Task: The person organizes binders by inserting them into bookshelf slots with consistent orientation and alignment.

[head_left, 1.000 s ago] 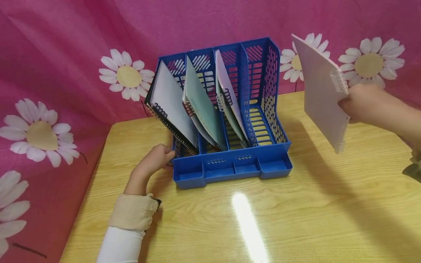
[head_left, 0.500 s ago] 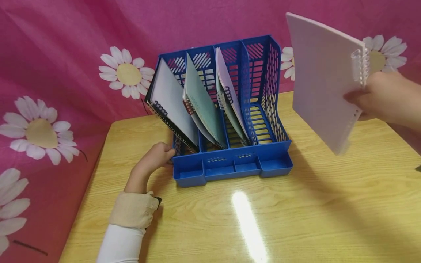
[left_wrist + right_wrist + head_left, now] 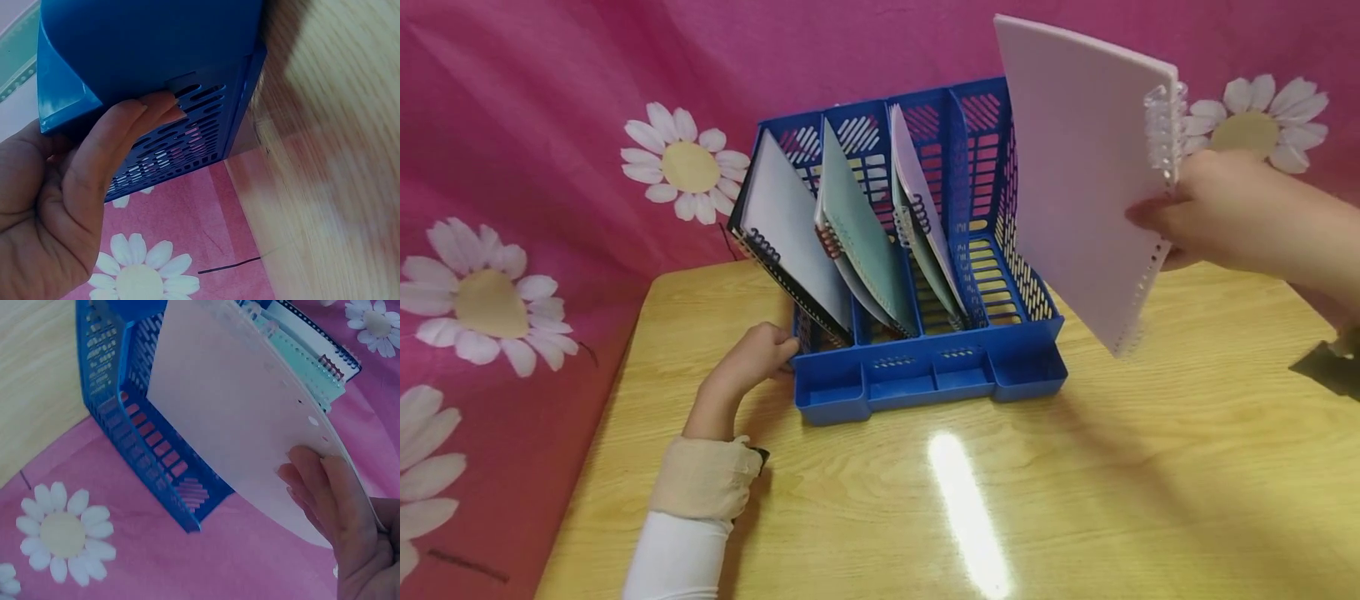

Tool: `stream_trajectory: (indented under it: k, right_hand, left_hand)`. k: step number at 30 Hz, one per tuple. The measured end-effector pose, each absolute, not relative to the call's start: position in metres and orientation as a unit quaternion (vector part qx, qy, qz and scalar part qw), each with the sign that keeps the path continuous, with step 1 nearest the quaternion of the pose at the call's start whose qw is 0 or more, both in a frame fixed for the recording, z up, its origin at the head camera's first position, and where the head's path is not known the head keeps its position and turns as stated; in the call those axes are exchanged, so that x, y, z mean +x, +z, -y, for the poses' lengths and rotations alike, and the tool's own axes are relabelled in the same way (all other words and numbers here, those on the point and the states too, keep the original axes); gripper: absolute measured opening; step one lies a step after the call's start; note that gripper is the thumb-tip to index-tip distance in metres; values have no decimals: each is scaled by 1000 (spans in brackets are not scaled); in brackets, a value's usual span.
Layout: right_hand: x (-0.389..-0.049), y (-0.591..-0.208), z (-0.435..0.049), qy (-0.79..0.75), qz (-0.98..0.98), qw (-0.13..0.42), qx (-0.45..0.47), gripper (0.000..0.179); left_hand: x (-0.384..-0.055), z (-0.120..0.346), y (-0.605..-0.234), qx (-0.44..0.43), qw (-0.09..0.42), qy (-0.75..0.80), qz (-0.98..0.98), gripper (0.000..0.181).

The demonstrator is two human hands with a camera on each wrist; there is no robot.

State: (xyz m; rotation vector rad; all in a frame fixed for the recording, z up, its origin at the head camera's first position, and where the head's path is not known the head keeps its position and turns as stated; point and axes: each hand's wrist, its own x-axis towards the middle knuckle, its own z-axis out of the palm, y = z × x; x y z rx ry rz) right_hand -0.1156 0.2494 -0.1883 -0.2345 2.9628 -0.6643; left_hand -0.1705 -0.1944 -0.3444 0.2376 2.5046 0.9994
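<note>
A blue plastic file organizer with upright slots stands on the table. My left hand grips its front left side edge; in the left wrist view the fingers lie along the outer side wall. My right hand pinches a pale pink spiral notebook by its bound edge, thumb on the near face. The notebook hangs in the air at the organizer's right, overlapping its right wall in the head view. White, green and lilac spiral notebooks lean in the three left slots.
Small open trays run along the organizer's front. A pink cloth with white daisies hangs behind and to the left of the wooden table. Light glares off the table in front.
The right hand has raised the pink notebook and turned its broad face toward the head view, then carried it left to the organizer. The left hand stays put.
</note>
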Motion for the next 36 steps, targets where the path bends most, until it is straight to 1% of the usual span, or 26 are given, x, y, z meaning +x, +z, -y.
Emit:
stream_trajectory:
  k: [2,5,8,12,14,17,19,21,23,25,28,32,36]
  right_hand:
    - [-122,-189,-235,-225,-969,55,-83,41]
    - [-134,-195,-212,-262,-959,55,-95,45]
    - [-150,-200,-197,-278,-954,37,-104,48]
    - [-170,-205,-190,-251,-963,19,-95,35]
    - [-178,-207,-188,-235,-968,23,-88,32]
    - [-186,-210,-188,-214,-972,39,-83,21]
    - [-189,-214,-189,-214,-972,47,-78,19]
    - [-192,-220,-190,-201,-975,48,-79,19]
    - [-195,-227,-192,-191,-977,49,-78,26]
    - [-198,-235,-194,-179,-979,47,-81,29]
    - [-202,-248,-196,-169,-982,41,-77,27]
    - [-204,-264,-196,-158,-984,7,-86,24]
    - [-205,-278,-197,-150,-983,-17,-105,30]
  left_hand:
    - [-168,196,-347,84,218,360,-903,37]
    - [-165,199,-351,86,224,358,-903,38]
    - [-163,199,-355,91,220,362,-901,37]
    - [-163,197,-355,90,215,368,-900,36]
    - [-164,196,-355,89,213,366,-902,36]
    - [-166,195,-354,91,209,366,-902,37]
    - [-167,194,-353,92,207,367,-902,36]
    - [-167,194,-352,91,207,366,-903,37]
    - [-168,194,-351,88,208,365,-903,37]
    - [-168,195,-350,88,208,363,-904,37]
    - [-170,195,-349,92,207,365,-903,36]
    - [-171,195,-349,99,205,370,-901,35]
    - [-172,195,-347,97,201,369,-902,37]
